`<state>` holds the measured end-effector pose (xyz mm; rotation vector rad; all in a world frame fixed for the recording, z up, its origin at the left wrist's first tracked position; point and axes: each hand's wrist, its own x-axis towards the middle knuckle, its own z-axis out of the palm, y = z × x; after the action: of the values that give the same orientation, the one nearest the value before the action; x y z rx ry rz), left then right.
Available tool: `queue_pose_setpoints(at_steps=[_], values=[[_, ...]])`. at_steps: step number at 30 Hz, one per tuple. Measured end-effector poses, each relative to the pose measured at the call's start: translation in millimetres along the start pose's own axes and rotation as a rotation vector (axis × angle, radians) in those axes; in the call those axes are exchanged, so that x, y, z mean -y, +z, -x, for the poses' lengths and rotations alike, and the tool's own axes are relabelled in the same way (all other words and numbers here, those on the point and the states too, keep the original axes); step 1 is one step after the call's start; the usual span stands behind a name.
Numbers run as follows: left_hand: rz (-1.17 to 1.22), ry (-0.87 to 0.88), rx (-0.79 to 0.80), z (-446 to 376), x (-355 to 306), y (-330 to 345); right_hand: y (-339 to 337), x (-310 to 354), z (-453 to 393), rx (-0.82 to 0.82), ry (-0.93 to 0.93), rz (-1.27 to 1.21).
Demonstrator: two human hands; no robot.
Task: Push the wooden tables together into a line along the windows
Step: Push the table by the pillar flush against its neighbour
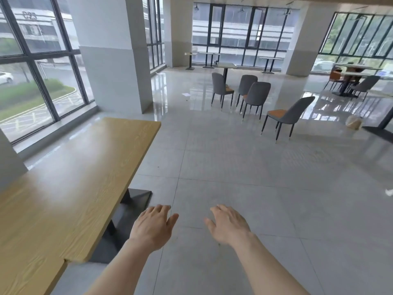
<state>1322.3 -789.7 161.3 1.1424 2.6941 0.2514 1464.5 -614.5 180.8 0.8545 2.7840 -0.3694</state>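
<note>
A long wooden table (80, 171) with a light oak top runs along the windows (36, 67) on the left, standing on a dark metal base (127, 209). A second wooden tabletop (27, 271) butts against its near end at the bottom left, slightly offset at the seam. My left hand (154, 225) hovers over the floor just right of the table's edge, palm down, fingers apart, touching nothing. My right hand (228, 224) hovers beside it over bare tiles, also spread and empty.
A white pillar (114, 54) stands beyond the table's far end. Several grey chairs (253, 96) and a small table (226, 66) stand mid-room. More tables line the far windows (270, 59). A bag (354, 122) lies at the right. Grey tile floor spreads ahead.
</note>
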Motion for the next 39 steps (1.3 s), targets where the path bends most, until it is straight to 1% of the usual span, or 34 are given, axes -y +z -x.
queue_pose_setpoints(at_steps=[3, 7, 11, 14, 20, 26, 30, 33, 39], values=[[0.002, -0.031, 0.01, -64, -12, -9, -25, -22, -65, 0.031, -0.027, 0.005], [0.024, -0.111, -0.031, -134, -13, -26, -56, -33, -143, 0.043, -0.081, 0.026], [0.055, -0.195, -0.039, -171, 9, -35, -65, -19, -207, 0.088, -0.15, 0.041], [0.064, -0.262, -0.039, -191, 34, -46, -66, 8, -253, 0.107, -0.222, 0.044], [0.14, -0.465, -0.069, -225, 125, -43, -58, 93, -341, 0.154, -0.401, 0.098], [0.271, -0.674, -0.119, -247, 232, -46, -39, 213, -427, 0.209, -0.607, 0.207], [0.327, -0.839, -0.166, -239, 286, -41, -12, 293, -464, 0.267, -0.746, 0.244], [0.334, -0.972, -0.211, -225, 316, -27, 11, 342, -476, 0.285, -0.886, 0.276], [0.328, -1.209, -0.313, -189, 337, 9, 64, 404, -475, 0.292, -1.153, 0.313]])
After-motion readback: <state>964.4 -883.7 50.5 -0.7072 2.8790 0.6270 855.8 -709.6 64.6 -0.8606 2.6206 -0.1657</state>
